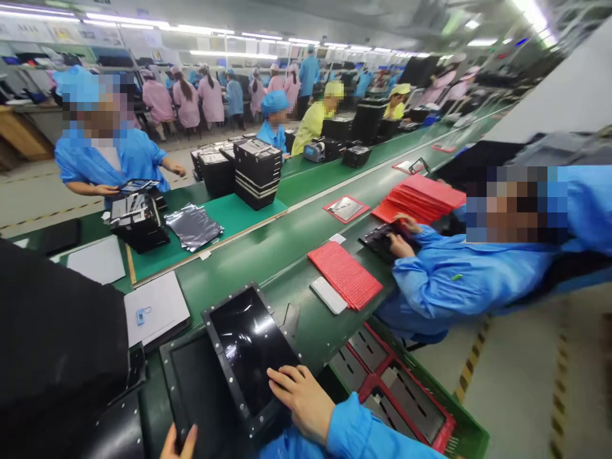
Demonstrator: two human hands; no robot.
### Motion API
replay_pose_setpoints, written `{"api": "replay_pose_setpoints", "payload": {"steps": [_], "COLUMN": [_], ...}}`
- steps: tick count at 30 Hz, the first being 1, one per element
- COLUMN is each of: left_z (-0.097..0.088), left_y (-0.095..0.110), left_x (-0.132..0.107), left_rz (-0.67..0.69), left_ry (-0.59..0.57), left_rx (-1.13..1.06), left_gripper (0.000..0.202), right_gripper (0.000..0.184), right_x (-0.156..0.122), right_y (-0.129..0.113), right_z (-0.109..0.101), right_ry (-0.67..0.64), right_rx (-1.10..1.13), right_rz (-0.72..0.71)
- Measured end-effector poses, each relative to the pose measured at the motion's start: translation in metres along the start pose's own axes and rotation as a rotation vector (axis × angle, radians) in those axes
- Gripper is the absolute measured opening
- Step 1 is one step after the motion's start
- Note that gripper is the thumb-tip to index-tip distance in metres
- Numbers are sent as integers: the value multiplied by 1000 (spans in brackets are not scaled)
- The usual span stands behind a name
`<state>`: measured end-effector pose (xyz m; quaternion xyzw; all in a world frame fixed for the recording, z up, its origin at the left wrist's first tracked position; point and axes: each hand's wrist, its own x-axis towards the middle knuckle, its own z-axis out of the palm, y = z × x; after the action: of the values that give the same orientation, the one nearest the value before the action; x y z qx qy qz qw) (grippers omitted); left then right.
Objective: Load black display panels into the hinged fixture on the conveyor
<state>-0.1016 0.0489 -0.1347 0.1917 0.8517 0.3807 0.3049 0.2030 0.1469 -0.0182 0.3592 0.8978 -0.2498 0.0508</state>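
Right hand (303, 401) is lying open on a black framed panel (248, 350) that sits tilted on the green desk (282, 280), and the left hand (179, 444) is barely in frame below it, so can't tell what it's doing. Further along the desk a co-worker (468, 274) sits by red sheets (344, 274), a green crate (471, 433) is right against its near edge, and people in pink and blue smocks (186, 105) line the far end of the bright factory hall (306, 32).

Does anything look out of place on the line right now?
One thing: a crumpled silver bag lies loose on the green mat, while the black cases beside it stand in tidy stacks. Nothing else stands out.
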Motion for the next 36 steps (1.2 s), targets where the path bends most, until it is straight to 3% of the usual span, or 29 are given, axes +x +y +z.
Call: {"api": "replay_pose_setpoints", "payload": {"steps": [2, 4, 6, 8, 10, 11, 14, 17, 22, 26, 28, 30, 33, 36], "left_z": [-5, -7, -1, 15, 38, 50, 74, 84, 90, 92, 84, 60, -9, -93], "left_y": [30, 63, 95, 122, 142, 149, 158, 158, 155, 149, 141, 131, 109, 78], "left_x": [-19, -51, -94, -136, -167, -177, -189, -187, -183, -180, -171, -151, -93, -20], "left_rz": [-84, -57, 224, 624, 921, 997, 1004, 970, 943, 946, 975, 975, 792, 346], "left_ry": [-35, 0, -40, -183, -249, -223, -99, -76, -132, -203, -220, -204, -128, 19], "left_rx": [-101, -146, -36, 195, 440, 543, 733, 797, 832, 796, 756, 721, 701, 696], "left_gripper": [61, 63, 58, 52, 47, 46, 41, 41, 44, 46, 47, 46, 51, 68], "right_gripper": [63, 74, 79, 70, 60, 57, 53, 56, 64, 58, 52, 49, 47, 48], "right_x": [3, 13, 26, 37, 42, 42, 41, 45, 58, 45, 30, 15, 2, 3], "right_y": [8, 12, 12, 12, 16, 20, 38, 51, 53, 71, 91, 108, 110, 74], "right_z": [-11, -19, -24, -27, -31, -33, -41, -44, -42, -53, -62, -70, -76, -72], "right_ry": [-16, -34, -50, -3, 71, 106, 150, 188, 232, 235, 367, 545, 717, 723], "right_rx": [192, 495, 902, 1269, 1473, 1513, 1523, 1520, 1501, 1482, 1453, 1424, 1364, 1283], "right_rz": [-75, -147, -185, -123, -15, 32, 101, 161, 210, 254, 336, 403, 439, 422]}}
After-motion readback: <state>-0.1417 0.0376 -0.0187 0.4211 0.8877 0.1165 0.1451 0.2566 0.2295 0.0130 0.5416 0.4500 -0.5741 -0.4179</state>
